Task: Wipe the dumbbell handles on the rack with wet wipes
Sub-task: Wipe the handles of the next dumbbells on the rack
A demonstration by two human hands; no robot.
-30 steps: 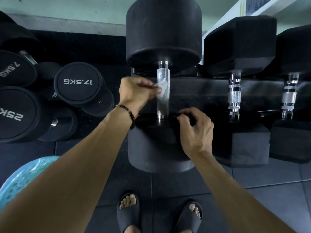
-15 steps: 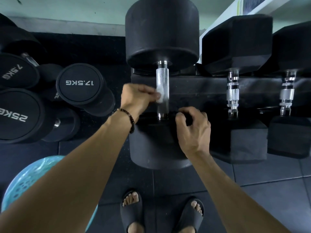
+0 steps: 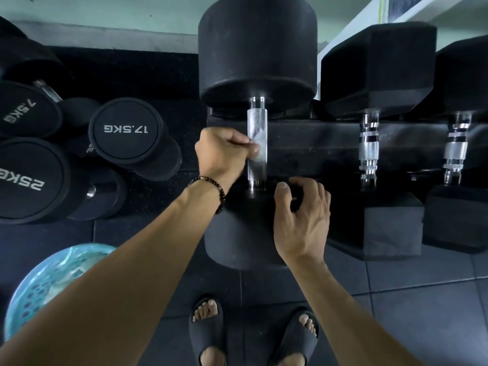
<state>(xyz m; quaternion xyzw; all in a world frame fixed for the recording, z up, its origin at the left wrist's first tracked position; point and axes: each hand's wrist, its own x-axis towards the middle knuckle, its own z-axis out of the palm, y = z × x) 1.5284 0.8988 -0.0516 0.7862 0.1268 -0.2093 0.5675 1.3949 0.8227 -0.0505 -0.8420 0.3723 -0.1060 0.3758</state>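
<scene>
Both hands work: left hand (image 3: 224, 151) pinches wipe (image 3: 257, 149) against handle (image 3: 256, 122).

The centre dumbbell's handle (image 3: 256, 143) is bright knurled metal, rough-textured, with smooth polished ends. Its round heads (image 3: 257, 48) look like matt black rubber. The wet wipe (image 3: 260, 143) is thin, white, slightly translucent cloth.
</scene>
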